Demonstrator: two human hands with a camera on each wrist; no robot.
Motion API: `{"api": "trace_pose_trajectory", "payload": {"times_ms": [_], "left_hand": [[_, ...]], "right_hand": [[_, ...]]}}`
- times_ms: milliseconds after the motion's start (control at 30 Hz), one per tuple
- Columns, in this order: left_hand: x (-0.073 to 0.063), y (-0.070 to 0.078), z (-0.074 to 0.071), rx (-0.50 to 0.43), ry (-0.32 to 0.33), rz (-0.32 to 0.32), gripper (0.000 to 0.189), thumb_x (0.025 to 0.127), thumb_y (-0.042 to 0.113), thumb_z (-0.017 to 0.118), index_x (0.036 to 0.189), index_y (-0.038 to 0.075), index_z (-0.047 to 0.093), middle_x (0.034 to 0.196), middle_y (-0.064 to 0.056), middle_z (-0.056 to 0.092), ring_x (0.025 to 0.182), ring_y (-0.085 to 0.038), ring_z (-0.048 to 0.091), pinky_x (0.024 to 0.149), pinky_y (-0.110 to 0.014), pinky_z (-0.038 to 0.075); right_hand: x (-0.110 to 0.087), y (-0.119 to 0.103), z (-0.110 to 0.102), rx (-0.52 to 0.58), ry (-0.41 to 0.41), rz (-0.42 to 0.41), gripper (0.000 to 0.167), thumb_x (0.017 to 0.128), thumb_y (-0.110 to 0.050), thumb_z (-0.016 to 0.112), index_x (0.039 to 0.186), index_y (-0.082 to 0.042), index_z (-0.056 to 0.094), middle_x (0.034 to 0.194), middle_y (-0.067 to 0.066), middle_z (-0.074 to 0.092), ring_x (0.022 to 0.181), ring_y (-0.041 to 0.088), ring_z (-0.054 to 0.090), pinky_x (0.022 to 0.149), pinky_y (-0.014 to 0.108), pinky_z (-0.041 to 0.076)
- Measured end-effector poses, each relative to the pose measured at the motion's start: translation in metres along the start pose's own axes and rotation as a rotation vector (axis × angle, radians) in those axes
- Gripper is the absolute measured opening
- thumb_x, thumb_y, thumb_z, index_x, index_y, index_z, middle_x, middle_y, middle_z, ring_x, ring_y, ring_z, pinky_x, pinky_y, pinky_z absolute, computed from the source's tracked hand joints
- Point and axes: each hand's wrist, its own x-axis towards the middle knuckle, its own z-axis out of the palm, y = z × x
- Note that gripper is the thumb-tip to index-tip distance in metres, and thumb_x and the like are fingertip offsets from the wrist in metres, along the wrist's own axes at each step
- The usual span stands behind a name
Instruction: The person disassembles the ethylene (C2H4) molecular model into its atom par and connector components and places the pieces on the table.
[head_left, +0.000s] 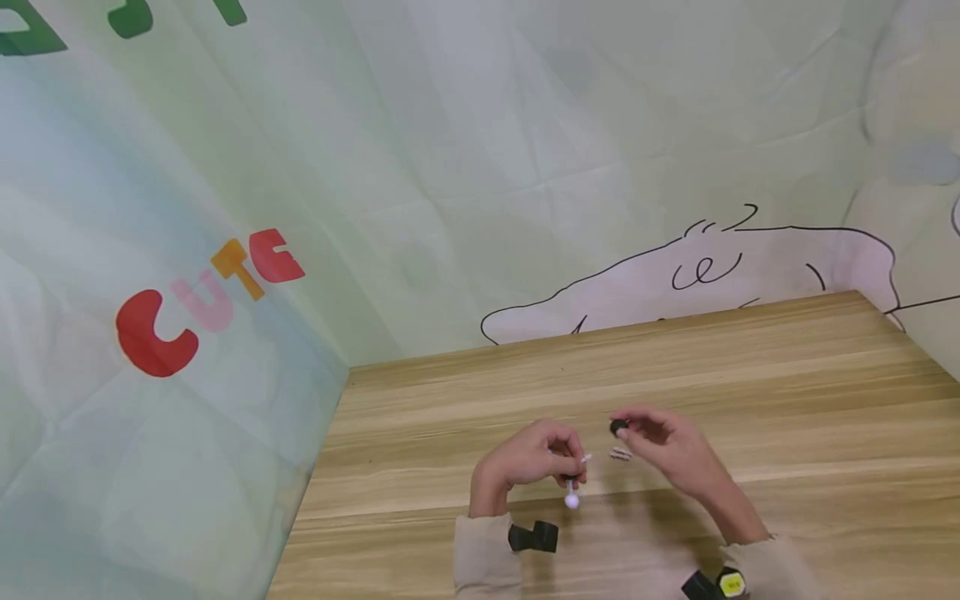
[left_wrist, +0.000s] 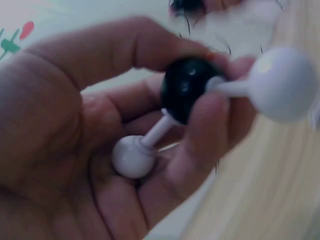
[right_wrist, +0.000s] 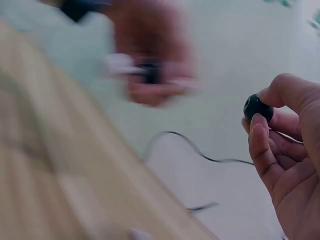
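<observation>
Left hand [head_left: 536,454] grips ball-stick model [left_wrist: 186,86]; right hand [head_left: 670,444] pinches black ball [right_wrist: 259,110]; hands curled.

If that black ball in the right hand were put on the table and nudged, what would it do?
The black ball would probably roll easily across the flat tabletop, being round. It is likely light, being small enough for the right hand to pinch. The hole in its side might make it wobble slightly.
</observation>
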Motion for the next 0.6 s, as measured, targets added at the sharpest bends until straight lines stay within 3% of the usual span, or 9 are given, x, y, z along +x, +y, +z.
{"api": "trace_pose_trajectory", "payload": {"times_ms": [133, 233, 400, 600], "left_hand": [[-0.016, -0.011, -0.014, -0.013, 0.078, -0.044, 0.012, 0.093, 0.004, 0.057, 0.086, -0.006, 0.060, 0.079, -0.014, 0.068, 0.066, -0.011, 0.063, 0.063, -0.029, 0.053], [-0.019, -0.011, -0.018, -0.023, 0.114, -0.040, 0.012, 0.093, 0.005, 0.057, 0.087, -0.006, 0.060, 0.080, -0.014, 0.068, 0.067, -0.012, 0.063, 0.064, -0.030, 0.053], [-0.014, -0.007, -0.014, -0.003, 0.100, -0.036, 0.012, 0.093, 0.008, 0.058, 0.089, -0.002, 0.062, 0.081, -0.008, 0.068, 0.069, -0.012, 0.064, 0.071, -0.041, 0.056], [-0.011, -0.006, -0.010, 0.008, 0.144, -0.046, 0.013, 0.094, 0.007, 0.058, 0.090, -0.004, 0.061, 0.082, -0.013, 0.068, 0.070, -0.012, 0.063, 0.071, -0.036, 0.056]], "right_hand": [[0.002, -0.004, -0.030, -0.077, 0.120, 0.026, 0.023, 0.091, -0.009, 0.064, 0.113, -0.003, 0.064, 0.092, -0.012, 0.065, 0.077, 0.004, 0.061, 0.064, 0.020, 0.051], [0.003, -0.005, -0.041, -0.100, 0.124, 0.003, 0.022, 0.091, -0.008, 0.064, 0.113, -0.003, 0.064, 0.093, -0.012, 0.066, 0.076, 0.008, 0.063, 0.062, 0.021, 0.051], [0.002, -0.001, -0.038, -0.082, 0.108, 0.004, 0.022, 0.090, -0.008, 0.065, 0.111, -0.002, 0.064, 0.092, -0.011, 0.067, 0.075, 0.007, 0.064, 0.063, 0.023, 0.053], [0.001, 0.005, -0.029, -0.091, 0.117, 0.035, 0.022, 0.088, -0.011, 0.068, 0.108, -0.001, 0.065, 0.092, -0.006, 0.069, 0.078, 0.006, 0.067, 0.067, 0.020, 0.053]]}}
